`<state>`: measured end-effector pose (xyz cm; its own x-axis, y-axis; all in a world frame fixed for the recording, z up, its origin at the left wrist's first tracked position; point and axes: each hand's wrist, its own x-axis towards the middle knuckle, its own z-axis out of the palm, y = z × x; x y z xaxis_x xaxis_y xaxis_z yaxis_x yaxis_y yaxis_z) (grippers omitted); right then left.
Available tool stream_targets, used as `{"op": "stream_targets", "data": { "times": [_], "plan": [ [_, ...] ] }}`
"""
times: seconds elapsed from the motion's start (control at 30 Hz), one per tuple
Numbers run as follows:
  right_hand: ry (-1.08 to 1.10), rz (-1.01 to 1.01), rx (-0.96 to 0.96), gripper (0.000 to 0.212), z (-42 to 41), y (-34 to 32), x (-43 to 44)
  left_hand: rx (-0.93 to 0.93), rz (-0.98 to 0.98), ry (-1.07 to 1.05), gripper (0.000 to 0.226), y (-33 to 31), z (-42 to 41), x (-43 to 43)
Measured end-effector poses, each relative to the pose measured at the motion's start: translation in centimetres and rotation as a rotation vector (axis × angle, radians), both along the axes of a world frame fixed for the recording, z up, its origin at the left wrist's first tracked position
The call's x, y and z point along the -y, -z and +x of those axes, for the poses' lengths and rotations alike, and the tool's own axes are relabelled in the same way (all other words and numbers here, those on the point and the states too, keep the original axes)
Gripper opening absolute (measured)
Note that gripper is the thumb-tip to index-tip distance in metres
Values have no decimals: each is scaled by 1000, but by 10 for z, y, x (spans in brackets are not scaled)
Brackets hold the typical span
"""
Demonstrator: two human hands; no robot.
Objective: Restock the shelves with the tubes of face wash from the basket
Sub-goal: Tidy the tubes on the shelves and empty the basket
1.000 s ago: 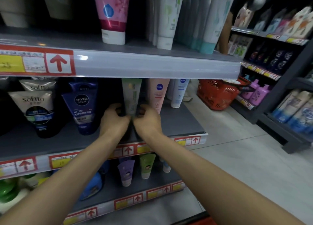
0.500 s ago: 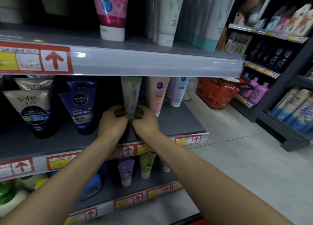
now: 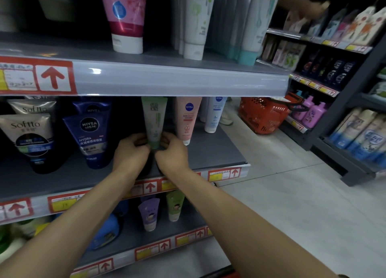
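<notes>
Green glossy tapered tube (image 3: 154,121), cap down, pinched by left hand (image 3: 131,152) and right hand (image 3: 172,153).

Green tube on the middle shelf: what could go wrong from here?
The green tube is tall, narrow and cap-down. The left hand and right hand hold only its base, so it may topple on release. The pink Nivea tube stands close by, and the right hand could knock it.
</notes>
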<state>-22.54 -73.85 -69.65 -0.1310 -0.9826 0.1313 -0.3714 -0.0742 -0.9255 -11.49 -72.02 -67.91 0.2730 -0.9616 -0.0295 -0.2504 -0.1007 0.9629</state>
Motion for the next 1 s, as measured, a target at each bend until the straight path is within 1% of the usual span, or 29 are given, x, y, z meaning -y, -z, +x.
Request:
{"op": "stream_targets", "data": {
  "times": [0.1,0.17,0.27,0.37,0.47,0.53,0.63,0.67,0.77,0.83,0.93,1.0],
  "plan": [
    [-8,32,-3,46,0,-4,-4,5,5,-4,48,-2,0,-2],
    [-24,69,-9,47,0,-9,-8,50,9,-36,48,-3,-1,-6],
    [-45,126,-28,45,-4,-22,-18,99,-26,-115,35,-8,-6,-19],
    [-21,167,-38,47,-16,-31,-29,111,-71,-92,25,-9,-16,-28],
    [60,210,-34,53,-36,-38,-37,92,-59,30,32,-10,-32,-33],
    [135,219,-25,49,-51,-44,-38,101,-8,129,41,-12,-43,-35],
    [180,209,-65,42,-70,-50,-32,134,10,147,56,-13,-54,-30],
    [178,206,-77,43,-75,-50,-30,141,17,156,58,-16,-56,-28],
    [139,225,-79,57,-83,-48,-22,119,30,212,63,-20,-64,-20],
    [114,233,-68,60,-82,-43,-18,89,29,240,63,-24,-69,-16],
    [90,192,-61,52,-80,-35,-11,39,27,254,56,-24,-75,-10],
    [78,173,-70,47,-80,-34,-7,31,29,257,48,-21,-76,-9]
  ]
}}
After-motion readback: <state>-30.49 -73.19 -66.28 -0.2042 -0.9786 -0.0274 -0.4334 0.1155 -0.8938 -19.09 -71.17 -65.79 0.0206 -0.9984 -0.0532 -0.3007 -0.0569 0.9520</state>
